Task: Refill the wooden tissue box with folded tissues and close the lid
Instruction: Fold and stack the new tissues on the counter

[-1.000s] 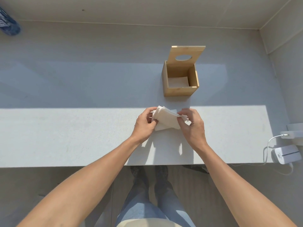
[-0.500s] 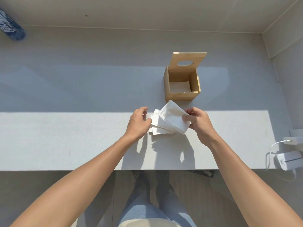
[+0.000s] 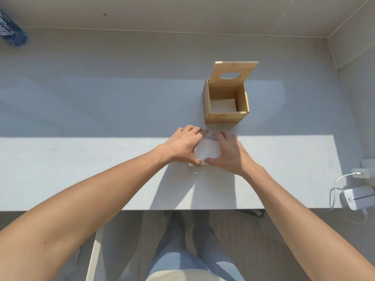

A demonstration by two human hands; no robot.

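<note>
A small stack of folded tissues [image 3: 207,151] is pressed flat on the table [image 3: 81,169], enclosed between both hands. The left hand [image 3: 182,146] is laid over the stack's left side with its thumb at the near edge, and the right hand [image 3: 228,153] covers the right side with its thumb meeting the left thumb at the near corner; both are closed around the stack, fingers curled over its far edge. The stack appears to be squared up or gathered, so the step in hand is judged to be the collecting of the tissues before loading. The wooden tissue box [image 3: 226,105] stands just beyond the fingertips, slightly to the right-hand side, apart from the hands. Its lid [image 3: 233,73], with an oval opening, is tipped up and back at the far side, and something pale, probably tissue, lies on the box floor. The next move would call for the stack to be lifted as one piece, carried forward over the near wall, and lowered level so that the corners are not caught on the rim. Off beyond the right forearm, a white charger [image 3: 358,196] lies at the table edge.
</note>
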